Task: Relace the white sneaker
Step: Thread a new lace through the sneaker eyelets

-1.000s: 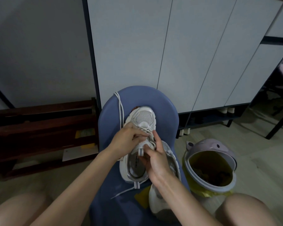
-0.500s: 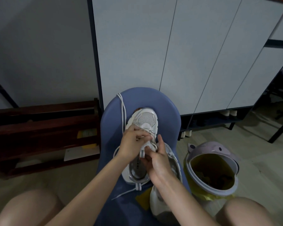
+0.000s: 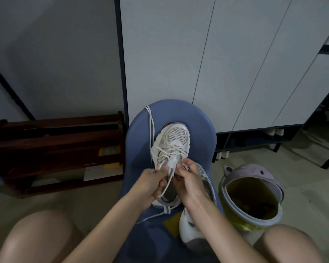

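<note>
Sneaker (image 3: pixel 172 147) lies toe-far on the blue seat (image 3: pixel 201 133), giving both hands the eyelets. Left hand (image 3: pixel 153 184) pinches the lace (image 3: pixel 168 184), drawing it near for slack; right hand (image 3: pixel 188 179) grips the collar, steadying the shoe.

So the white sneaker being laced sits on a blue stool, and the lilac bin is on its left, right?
Not quite. The head view shows the white sneaker on the blue stool, but the lilac bin stands on its right, on the floor.
</note>
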